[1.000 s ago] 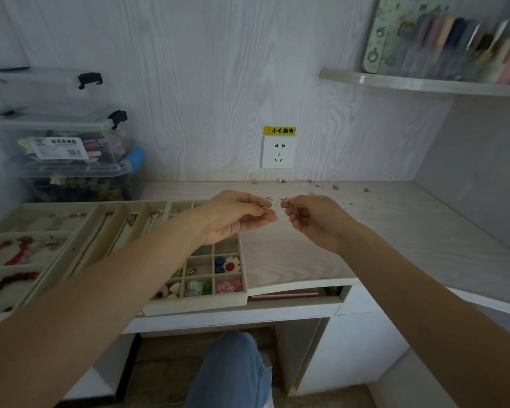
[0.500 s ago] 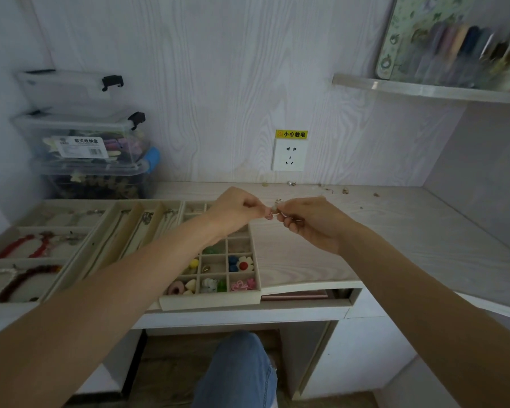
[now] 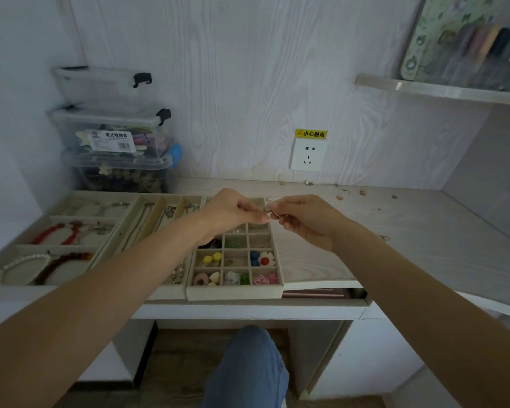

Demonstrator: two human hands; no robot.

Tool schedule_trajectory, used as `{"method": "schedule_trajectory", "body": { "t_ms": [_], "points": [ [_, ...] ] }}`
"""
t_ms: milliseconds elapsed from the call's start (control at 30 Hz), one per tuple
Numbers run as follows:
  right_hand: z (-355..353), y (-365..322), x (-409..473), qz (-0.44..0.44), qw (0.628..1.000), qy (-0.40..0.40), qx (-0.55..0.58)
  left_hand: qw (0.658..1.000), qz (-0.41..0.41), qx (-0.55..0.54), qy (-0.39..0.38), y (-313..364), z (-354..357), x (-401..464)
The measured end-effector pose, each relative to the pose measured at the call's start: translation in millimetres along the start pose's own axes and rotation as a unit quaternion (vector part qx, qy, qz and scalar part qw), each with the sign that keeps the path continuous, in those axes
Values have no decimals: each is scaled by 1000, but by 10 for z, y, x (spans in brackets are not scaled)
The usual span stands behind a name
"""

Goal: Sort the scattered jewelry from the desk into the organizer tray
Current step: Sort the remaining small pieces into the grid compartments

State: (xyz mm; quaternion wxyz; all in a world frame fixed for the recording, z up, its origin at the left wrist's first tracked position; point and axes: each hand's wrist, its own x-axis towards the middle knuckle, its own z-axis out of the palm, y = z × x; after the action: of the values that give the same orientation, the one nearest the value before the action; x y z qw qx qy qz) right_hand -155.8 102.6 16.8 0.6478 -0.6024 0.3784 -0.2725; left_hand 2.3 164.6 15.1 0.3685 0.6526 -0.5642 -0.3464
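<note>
My left hand [image 3: 231, 212] and my right hand [image 3: 304, 220] meet fingertip to fingertip above the far right corner of the beige organizer tray [image 3: 236, 293]. Between the fingertips sits a small silvery jewelry piece [image 3: 267, 208], pinched by both hands; its exact shape is too small to tell. The tray's small grid compartments hold coloured earrings and charms, among them a white flower piece [image 3: 266, 259]. Several small loose jewelry pieces [image 3: 340, 197] lie scattered on the desk near the back wall, and one ring [image 3: 384, 237] lies to the right of my right hand.
Wider beige trays [image 3: 71, 240] with red and pearl bracelets and chains fill the desk's left side. Stacked clear storage boxes [image 3: 112, 136] stand at the back left. A wall socket [image 3: 307, 154] is behind, a shelf [image 3: 439, 91] at the upper right. My knee [image 3: 248, 363] shows below the desk.
My hands have come together until the fingertips touch at the small piece, and they sit a little further left, over the tray's corner. The view has shifted slightly.
</note>
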Motion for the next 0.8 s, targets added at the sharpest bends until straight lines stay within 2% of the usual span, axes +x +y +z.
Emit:
{"method": "schedule_trajectory", "body": {
  "t_ms": [200,333,567,700,800],
  "points": [
    [-37,62,-10,17,999,2,-42,998,-15,48,27,-130,-63,49],
    [7,114,7,-11,985,27,-168,995,-21,93,38,-130,-20,61],
    [167,158,75,-92,890,70,-442,975,-32,213,63,-70,118,134],
    [247,163,82,-113,836,65,-532,961,-44,270,49,-16,184,191],
    [264,194,84,-112,825,67,-550,947,-35,314,56,-7,213,229]
  ]
}}
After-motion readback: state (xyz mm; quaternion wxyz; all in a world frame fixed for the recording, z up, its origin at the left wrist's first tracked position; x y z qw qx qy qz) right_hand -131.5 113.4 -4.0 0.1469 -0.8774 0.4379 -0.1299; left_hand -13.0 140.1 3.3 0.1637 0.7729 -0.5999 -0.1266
